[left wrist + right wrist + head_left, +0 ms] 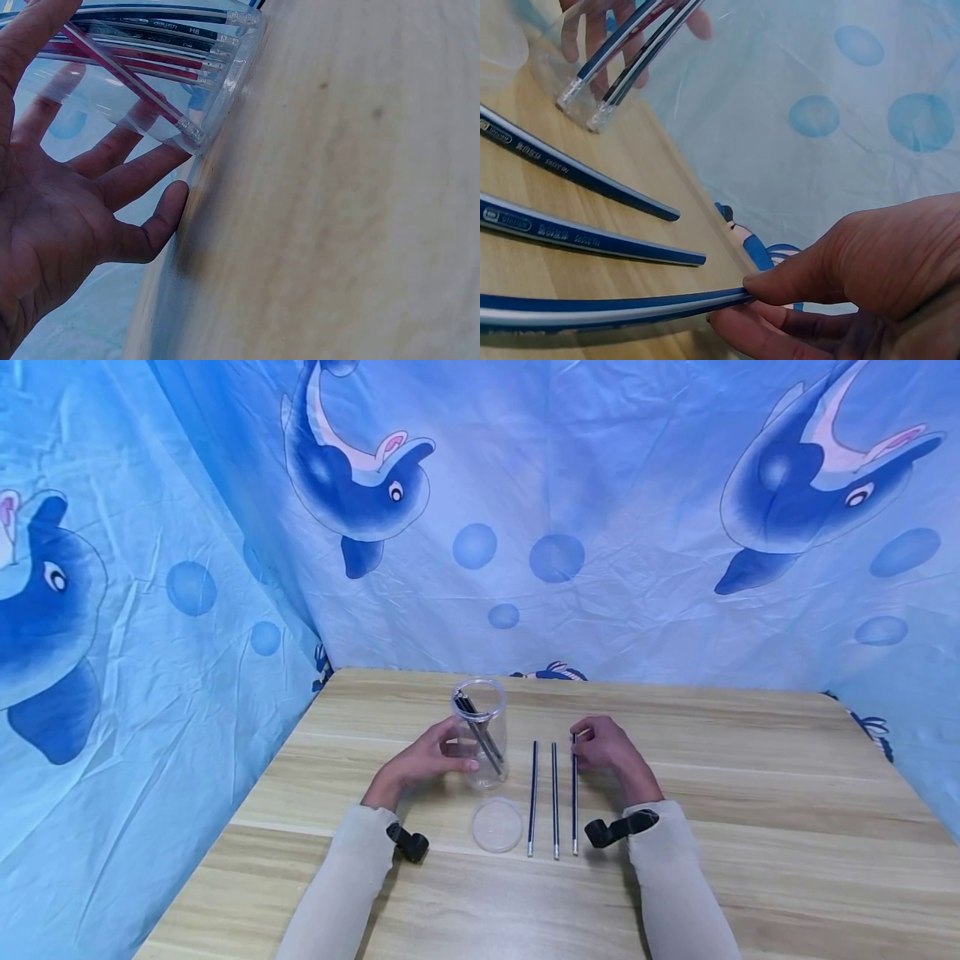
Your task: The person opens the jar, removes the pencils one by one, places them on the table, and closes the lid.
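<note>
Right hand (600, 745): grip pinches slim blue-and-silver striped pencil (615, 310) by eraserless end. Left hand (426, 758) cups clear cylindrical plastic jar (498, 727), best kept steady.

A: so what's around that flat, pale wood-grain table (765, 752)?
B: wrinkly light-blue fabric sheets (637, 635), behind it and both sides, printed with round blue bubbles (557, 558) and curvy blue cartoon dolphins (360, 497) lol

Wrinkled blue dolphin-print cloth (637, 627) behind wooden table (780, 852).

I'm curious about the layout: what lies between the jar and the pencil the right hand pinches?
Two more pencils, spaced apart, as the head view shows.
</note>
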Demonstrator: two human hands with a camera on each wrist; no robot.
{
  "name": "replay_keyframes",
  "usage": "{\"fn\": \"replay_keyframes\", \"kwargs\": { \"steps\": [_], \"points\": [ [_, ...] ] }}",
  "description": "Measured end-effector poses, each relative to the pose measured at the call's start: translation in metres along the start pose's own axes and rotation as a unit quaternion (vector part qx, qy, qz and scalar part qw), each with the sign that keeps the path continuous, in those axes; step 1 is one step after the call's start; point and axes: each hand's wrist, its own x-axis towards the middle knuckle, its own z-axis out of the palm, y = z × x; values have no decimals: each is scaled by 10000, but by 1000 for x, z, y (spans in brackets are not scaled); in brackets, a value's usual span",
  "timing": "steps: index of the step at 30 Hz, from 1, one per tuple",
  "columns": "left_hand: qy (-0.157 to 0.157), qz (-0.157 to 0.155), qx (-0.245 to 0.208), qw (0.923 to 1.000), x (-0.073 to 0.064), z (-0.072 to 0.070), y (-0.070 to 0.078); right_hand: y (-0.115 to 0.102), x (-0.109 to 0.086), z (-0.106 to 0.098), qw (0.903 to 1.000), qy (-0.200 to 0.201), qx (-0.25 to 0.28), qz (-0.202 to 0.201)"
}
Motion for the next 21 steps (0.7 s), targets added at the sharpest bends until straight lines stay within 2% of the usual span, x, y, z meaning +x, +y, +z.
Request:
{"fn": "replay_keyframes", "kwargs": {
  "steps": [12, 21],
  "points": [
    [-24, 33, 2, 10000, -1, 0, 0, 1, 2, 7, 9992, 200, -223, 263],
    [-46, 33, -7, 10000, 0, 0, 0, 1, 1, 10, 9990, 250, -268, 265]
  ]
}}
